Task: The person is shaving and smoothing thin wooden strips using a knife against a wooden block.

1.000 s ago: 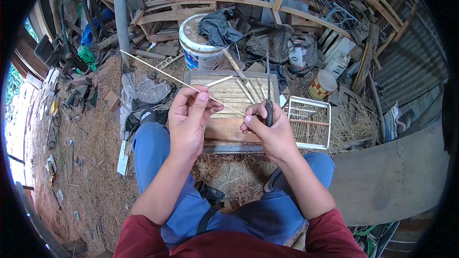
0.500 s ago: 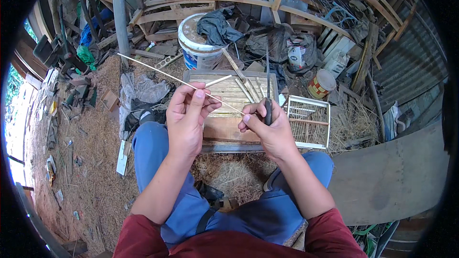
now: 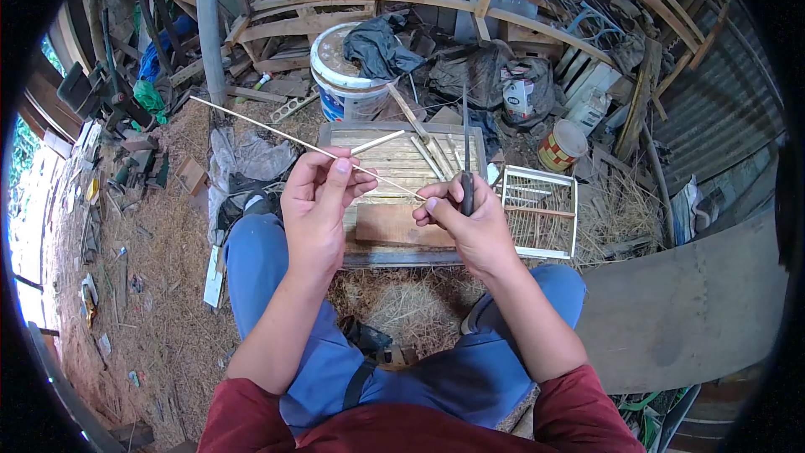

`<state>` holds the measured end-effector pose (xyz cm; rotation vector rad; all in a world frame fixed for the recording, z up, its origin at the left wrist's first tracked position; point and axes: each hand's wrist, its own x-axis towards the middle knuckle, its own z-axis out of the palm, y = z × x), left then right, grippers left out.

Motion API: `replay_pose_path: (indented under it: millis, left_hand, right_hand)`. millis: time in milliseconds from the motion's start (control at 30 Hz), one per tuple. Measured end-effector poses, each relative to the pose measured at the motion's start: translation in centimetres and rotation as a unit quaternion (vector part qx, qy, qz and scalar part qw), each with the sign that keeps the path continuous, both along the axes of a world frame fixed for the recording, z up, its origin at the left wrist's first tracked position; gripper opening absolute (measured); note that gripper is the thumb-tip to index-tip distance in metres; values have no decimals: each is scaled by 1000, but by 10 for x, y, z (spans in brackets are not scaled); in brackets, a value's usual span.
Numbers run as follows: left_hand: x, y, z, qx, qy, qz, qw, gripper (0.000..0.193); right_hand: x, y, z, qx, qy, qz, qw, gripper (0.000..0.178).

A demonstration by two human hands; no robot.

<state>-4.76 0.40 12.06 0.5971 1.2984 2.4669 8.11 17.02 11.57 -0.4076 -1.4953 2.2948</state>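
Note:
A long, thin pale wooden stick [image 3: 251, 122] slants across in front of me, its far end up to the left. My left hand [image 3: 319, 210] pinches it between thumb and fingers near the middle. The near end meets the thumb and fingertips of my right hand [image 3: 474, 226]. That same hand is closed round the dark handle of a knife [image 3: 467, 130], whose narrow blade points away from me. Under both hands is a low slatted wooden table [image 3: 394, 258] bearing a brown board [image 3: 398, 225] and several loose sticks [image 3: 428, 158].
A small frame of pale sticks [image 3: 541, 253] lies at the table's right. Beyond stand a white bucket [image 3: 352, 96] with dark cloth on top and a red-yellow can [image 3: 563, 144]. A grey post [image 3: 210, 25] rises at the left; a flat sheet [image 3: 679, 310] lies right.
My left hand has shifted slightly left, and the stick has slid left with it. My right hand and the knife have moved slightly left too.

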Motion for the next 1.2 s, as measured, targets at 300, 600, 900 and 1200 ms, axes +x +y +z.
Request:
replay_pose_path:
  millis: [300,600,900,1200]
  left_hand:
    - [-1,6,-38,-125,126,76,981,11]
    - [26,30,-92,-299,247,85,918,8]
    - [28,29,-101,-346,297,92,886,7]
    - [35,29,-117,-330,288,79,895,5]
  right_hand:
    - [10,12,-62,36,-144,-24,989,13]
    - [37,-31,-132,371,-222,-22,901,23]
    - [43,-45,-137,407,-233,-24,883,21]
    - [40,-55,-127,402,-238,-14,884,21]
